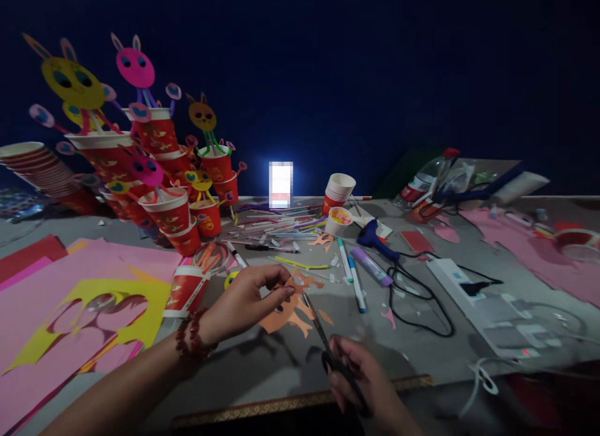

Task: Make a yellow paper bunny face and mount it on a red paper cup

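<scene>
My left hand (pixel 248 298), with a bead bracelet at the wrist, pinches a piece of orange paper (pixel 285 314) above the grey table (pixel 262 361). My right hand (pixel 360 376) is closed round the black handles of scissors (pixel 319 327). Their blades point up and away into the orange paper. A red paper cup (pixel 185 290) lies on its side just left of my left hand.
Red cups topped with paper bunny faces (pixel 159 167) crowd the back left. Pink and yellow paper sheets (pixel 84 298) cover the left. Markers (pixel 354 277), a blue glue gun (pixel 375 239) with black cable, stacked cups (pixel 338 192), a bottle (pixel 424 180) and a power strip (pixel 473 292) lie beyond.
</scene>
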A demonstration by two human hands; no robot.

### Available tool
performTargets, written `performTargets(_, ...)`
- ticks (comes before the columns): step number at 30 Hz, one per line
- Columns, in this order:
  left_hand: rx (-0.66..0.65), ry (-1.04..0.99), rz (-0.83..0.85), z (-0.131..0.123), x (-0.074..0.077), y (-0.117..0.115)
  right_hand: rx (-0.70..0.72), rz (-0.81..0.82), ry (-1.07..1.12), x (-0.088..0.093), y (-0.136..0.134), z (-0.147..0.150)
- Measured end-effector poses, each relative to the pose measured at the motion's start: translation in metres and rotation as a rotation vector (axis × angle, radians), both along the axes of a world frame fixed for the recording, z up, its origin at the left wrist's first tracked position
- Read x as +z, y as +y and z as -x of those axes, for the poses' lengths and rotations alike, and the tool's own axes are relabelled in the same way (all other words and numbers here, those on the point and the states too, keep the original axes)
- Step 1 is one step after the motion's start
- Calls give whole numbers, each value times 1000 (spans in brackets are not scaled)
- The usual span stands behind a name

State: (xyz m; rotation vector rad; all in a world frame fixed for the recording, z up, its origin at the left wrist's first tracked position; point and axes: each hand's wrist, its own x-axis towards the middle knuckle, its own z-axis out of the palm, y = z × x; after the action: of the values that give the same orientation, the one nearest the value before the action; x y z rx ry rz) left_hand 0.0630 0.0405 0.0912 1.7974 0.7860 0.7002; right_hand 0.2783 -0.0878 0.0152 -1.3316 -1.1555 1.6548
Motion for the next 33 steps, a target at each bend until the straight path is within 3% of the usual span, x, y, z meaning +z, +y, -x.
performTargets(11,-31,2,13,1,4,0,-13,23,-106,-7,0,-7)
performTargets(19,-35,20,-6,2,3,-1,0,2,-191,2,3,-11)
performTargets(26,-48,34,-31,4,6,2,89,28,-99,-2,-2,-22)
performTargets(33,-68,61,-11,5,5,5,226,26,-128,16,-2,-34)
